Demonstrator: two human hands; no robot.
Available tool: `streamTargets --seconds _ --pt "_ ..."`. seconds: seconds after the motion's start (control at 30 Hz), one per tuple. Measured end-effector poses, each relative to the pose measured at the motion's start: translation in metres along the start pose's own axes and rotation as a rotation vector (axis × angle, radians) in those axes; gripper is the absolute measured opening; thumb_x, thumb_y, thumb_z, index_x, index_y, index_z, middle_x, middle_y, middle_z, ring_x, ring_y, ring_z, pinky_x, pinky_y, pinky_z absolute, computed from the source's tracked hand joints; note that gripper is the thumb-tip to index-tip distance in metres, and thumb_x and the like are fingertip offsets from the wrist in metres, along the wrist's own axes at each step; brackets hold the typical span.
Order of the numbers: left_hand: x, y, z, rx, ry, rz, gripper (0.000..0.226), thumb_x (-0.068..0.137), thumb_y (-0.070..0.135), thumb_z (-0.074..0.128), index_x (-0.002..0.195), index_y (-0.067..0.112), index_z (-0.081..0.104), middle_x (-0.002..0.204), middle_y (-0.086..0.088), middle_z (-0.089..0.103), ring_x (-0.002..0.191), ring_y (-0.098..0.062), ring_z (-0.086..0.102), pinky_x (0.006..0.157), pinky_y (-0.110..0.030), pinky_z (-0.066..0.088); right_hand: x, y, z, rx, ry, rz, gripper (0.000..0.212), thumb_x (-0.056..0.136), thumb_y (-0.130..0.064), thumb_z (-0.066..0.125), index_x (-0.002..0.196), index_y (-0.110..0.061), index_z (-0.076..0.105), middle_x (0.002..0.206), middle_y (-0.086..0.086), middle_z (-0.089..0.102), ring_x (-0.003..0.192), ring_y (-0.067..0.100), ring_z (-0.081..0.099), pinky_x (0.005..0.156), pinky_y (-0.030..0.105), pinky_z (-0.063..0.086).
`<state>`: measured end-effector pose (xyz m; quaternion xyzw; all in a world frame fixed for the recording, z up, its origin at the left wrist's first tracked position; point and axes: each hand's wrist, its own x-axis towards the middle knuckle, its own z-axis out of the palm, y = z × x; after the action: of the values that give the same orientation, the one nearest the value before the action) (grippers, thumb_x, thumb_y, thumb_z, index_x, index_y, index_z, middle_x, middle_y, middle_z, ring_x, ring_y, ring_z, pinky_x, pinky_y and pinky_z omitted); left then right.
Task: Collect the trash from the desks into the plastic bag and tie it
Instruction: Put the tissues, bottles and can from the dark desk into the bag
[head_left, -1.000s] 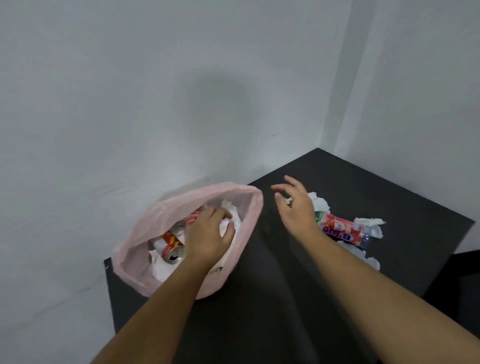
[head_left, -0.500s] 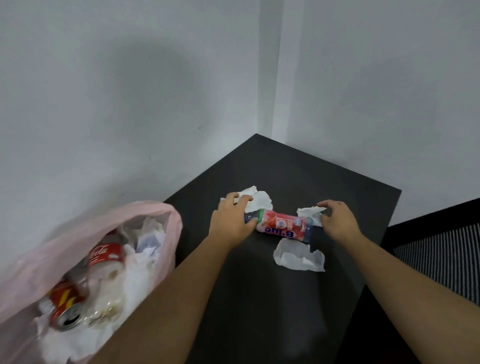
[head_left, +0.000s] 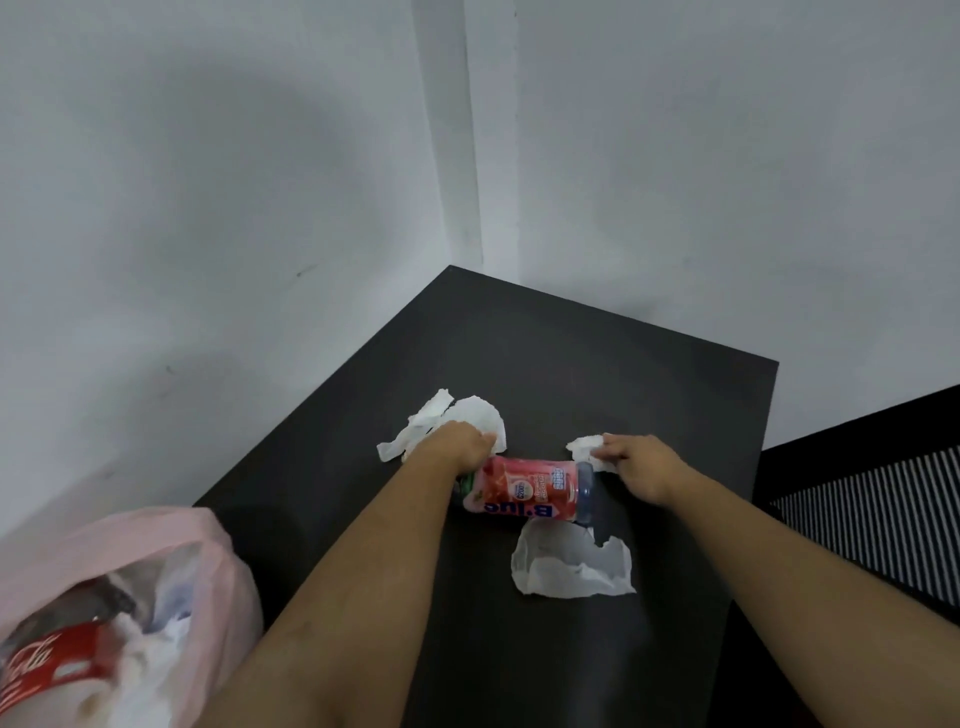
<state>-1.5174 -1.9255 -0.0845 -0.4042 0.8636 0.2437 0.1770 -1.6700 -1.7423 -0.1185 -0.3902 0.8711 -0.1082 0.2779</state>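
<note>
— Left hand (head_left: 457, 447) and right hand (head_left: 639, 465): gripping what?
— Left clutches the crumpled tissue (head_left: 475, 415); right pinches a small tissue (head_left: 586, 446). The bottle (head_left: 530, 491) lies sideways between them on the desk (head_left: 597, 364); flat tissue (head_left: 571, 569) beside it; bag (head_left: 218, 561), holding trash, lower left.

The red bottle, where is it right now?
In the head view the red bottle lies on its side on the black desk, between the left hand gripping a large tissue and the right hand pinching a small tissue.
</note>
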Motion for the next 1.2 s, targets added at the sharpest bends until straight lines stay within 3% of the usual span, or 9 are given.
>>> streamTargets --seconds 0.17,0.3,0.43,0.6,0.73,0.83,1.03,1.13,1.2 --pt "0.002 0.0 0.004 -0.022 0.05 0.023 0.023 0.1 0.023 0.036 0.099 0.012 0.057 0.081 -0.005 0.055 0.078 -0.022 0.052 0.061 -0.029 0.04 -0.002 0.001 0.004 0.003 0.109 0.053 0.039 0.095 -0.01 0.043 0.129 -0.019 0.058 0.142 0.002 0.05 0.129 0.022 0.046 0.108 0.029 0.032" --pt "-0.002 -0.004 0.0 -0.227 0.325 0.065 0.02 0.089 0.017 0.06 0.099 0.005 0.073 0.099 -0.009 0.071 0.085 -0.017 0.063 0.085 -0.028 0.051 -0.006 -0.003 -0.002 0.221 0.361 0.108 0.019 0.09 -0.01 0.058 0.101 -0.011 0.074 0.112 0.007 0.069 0.099 0.02 0.063 0.084 0.022 0.043" --pt "-0.026 -0.009 -0.019 -0.393 0.557 0.097 0.012 0.084 0.007 0.064 0.085 0.015 0.073 0.088 -0.002 0.07 0.068 -0.006 0.059 0.067 -0.015 0.047 -0.016 -0.022 -0.018 0.408 0.558 0.108 0.013 0.085 -0.008 0.065 0.095 -0.009 0.074 0.102 0.007 0.071 0.083 0.012 0.061 0.081 0.02 0.046" --pt "-0.086 -0.014 -0.066 -0.376 0.748 0.207 0.009 0.084 0.012 0.064 0.081 0.018 0.069 0.077 0.005 0.063 0.064 -0.005 0.053 0.067 -0.018 0.043 -0.039 -0.089 -0.041 0.548 0.692 -0.06 0.011 0.084 -0.007 0.066 0.09 -0.014 0.073 0.093 0.0 0.067 0.077 0.007 0.059 0.065 0.01 0.043" --pt "-0.168 -0.038 -0.115 -0.362 0.985 0.228 0.013 0.08 0.014 0.066 0.074 0.025 0.063 0.064 0.018 0.05 0.059 -0.001 0.05 0.057 -0.005 0.033 -0.082 -0.172 -0.04 0.728 0.806 -0.292 0.017 0.078 -0.001 0.06 0.077 -0.017 0.067 0.082 0.002 0.064 0.067 0.003 0.055 0.063 0.006 0.043" --pt "-0.238 -0.083 -0.119 -0.36 1.128 0.166 0.014 0.075 0.013 0.064 0.071 0.026 0.059 0.063 0.017 0.05 0.06 -0.001 0.05 0.054 -0.004 0.035 -0.126 -0.237 -0.016 0.838 0.801 -0.49 0.018 0.075 0.002 0.059 0.074 -0.014 0.065 0.079 0.001 0.059 0.063 -0.001 0.052 0.057 0.004 0.039" --pt "-0.337 -0.187 -0.079 -0.327 1.012 -0.114 0.009 0.072 0.011 0.063 0.07 0.02 0.06 0.062 0.01 0.051 0.059 -0.006 0.049 0.054 -0.016 0.035 -0.196 -0.318 0.058 0.576 0.616 -0.836 0.012 0.074 0.0 0.064 0.076 -0.012 0.063 0.08 -0.004 0.056 0.068 0.008 0.054 0.062 0.014 0.045" --pt "-0.36 -0.224 -0.052 -0.261 0.829 -0.267 0.01 0.072 0.009 0.063 0.075 0.019 0.064 0.073 0.003 0.061 0.071 -0.018 0.06 0.059 -0.024 0.04 -0.21 -0.335 0.089 0.329 0.545 -0.897 0.009 0.078 -0.009 0.062 0.081 -0.016 0.068 0.086 -0.008 0.062 0.081 0.009 0.054 0.083 0.031 0.047" --pt "-0.368 -0.242 -0.034 -0.198 0.638 -0.355 0.019 0.077 0.011 0.063 0.094 0.019 0.067 0.1 -0.002 0.065 0.091 -0.02 0.061 0.072 -0.026 0.046 -0.212 -0.339 0.105 -0.015 0.448 -0.866 0.021 0.085 -0.022 0.056 0.098 -0.027 0.071 0.114 -0.01 0.065 0.103 0.013 0.051 0.098 0.036 0.033"
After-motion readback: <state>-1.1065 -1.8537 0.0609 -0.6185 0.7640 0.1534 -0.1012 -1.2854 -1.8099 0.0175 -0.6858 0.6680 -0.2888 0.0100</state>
